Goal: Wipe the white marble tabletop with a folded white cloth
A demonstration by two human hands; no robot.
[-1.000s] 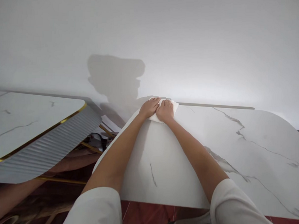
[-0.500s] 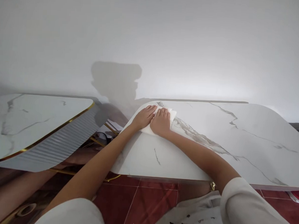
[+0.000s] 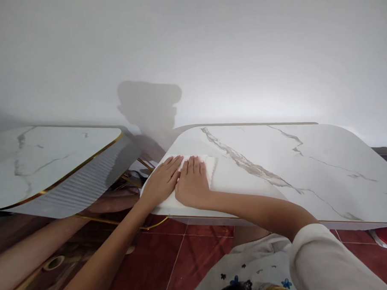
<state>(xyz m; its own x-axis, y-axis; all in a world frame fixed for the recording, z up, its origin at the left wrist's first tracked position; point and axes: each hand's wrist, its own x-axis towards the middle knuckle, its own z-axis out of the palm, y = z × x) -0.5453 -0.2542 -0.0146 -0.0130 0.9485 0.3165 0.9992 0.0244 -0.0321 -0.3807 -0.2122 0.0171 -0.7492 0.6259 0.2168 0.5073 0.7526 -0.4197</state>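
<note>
**Two flat hands press a white cloth at the table's left end**

In the head view, looking down past the person's own arms, I see both hands laid palm-down on a white cloth point(image 3: 211, 165). It lies flat on the marble-patterned table point(image 3: 326, 180), at the left end and near the front corner. The left hand point(image 3: 161, 183) covers the cloth's left part, its fingers slightly parted and slanting away to the upper right. The right hand point(image 3: 193, 184) rests right beside it, the two touching along their inner sides, its fingers stretched out and pointing toward the wall point(image 3: 249, 53). Neither hand pinches anything; they simply bear on the cloth, whose wavy right edge shows past the right hand.

The right forearm comes in low across the tabletop from a pale rolled sleeve point(image 3: 329, 258). Grey-brown veins run over the white surface to the right of the hands. A grey shadow point(image 3: 150, 104) falls on the wall beyond.

Off to the left, apart from this table, sits a second tabletop point(image 3: 58, 152), also veined white, with a gold trim point(image 3: 83, 162) and a ribbed grey side point(image 3: 79, 182). Below, I make out red floor tiles point(image 3: 156, 263) and a light flower-printed fabric point(image 3: 233, 266).
</note>
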